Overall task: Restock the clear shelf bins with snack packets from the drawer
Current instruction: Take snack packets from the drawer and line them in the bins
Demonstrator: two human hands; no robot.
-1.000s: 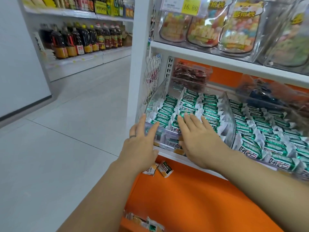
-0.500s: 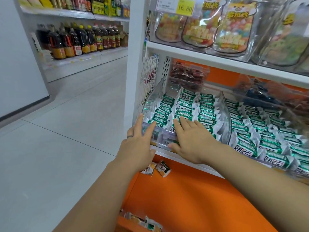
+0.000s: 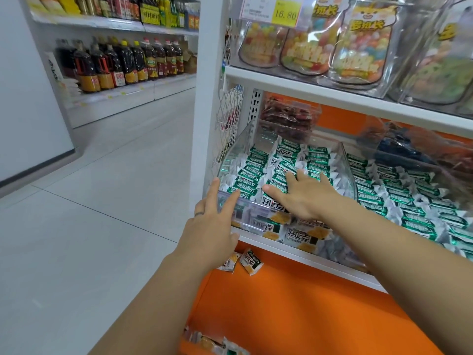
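You are flattening the snack packets [image 3: 258, 172] inside the clear bin [image 3: 236, 147] with your right hand [image 3: 304, 197], fingers spread straight, gripping nothing; your left hand [image 3: 212, 226], fingers extended, is bracing the bin's front wall; be pressing lightly so nothing is spilling over it.

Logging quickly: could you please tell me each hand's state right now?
Left hand: open, fingers on the clear bin.
Right hand: open, flat on green packets.

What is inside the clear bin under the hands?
Rows of green-and-white snack packets fill the clear bin. The right hand rests flat on them, hiding some; packets cover the bin's floor.
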